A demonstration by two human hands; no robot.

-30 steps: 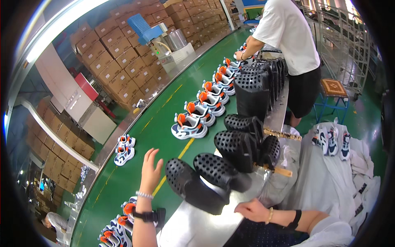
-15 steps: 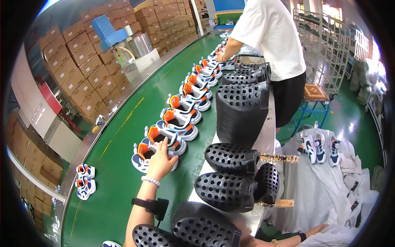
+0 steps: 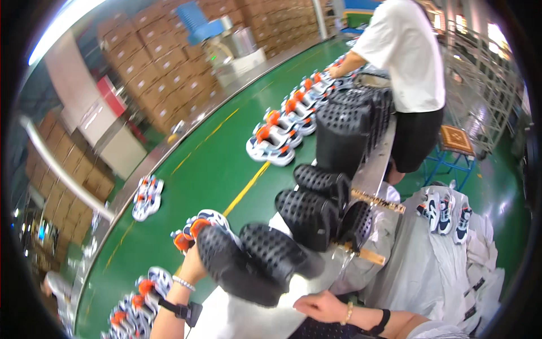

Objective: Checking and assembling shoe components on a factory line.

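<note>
Presently, your left hand [image 3: 195,265] grasps a pair of shoes [image 3: 199,227] over the green belt [image 3: 192,198], its fingers partly hidden behind the near black forms [image 3: 240,277]. Your right hand [image 3: 324,307] is beside those forms, above the bench [image 3: 254,322], its fingers bent, though whether they are clenched cannot be told. On the belt, one shoe row [image 3: 288,121] lies ahead of the held pair and another row [image 3: 135,305] lies beside your left forearm.
</note>
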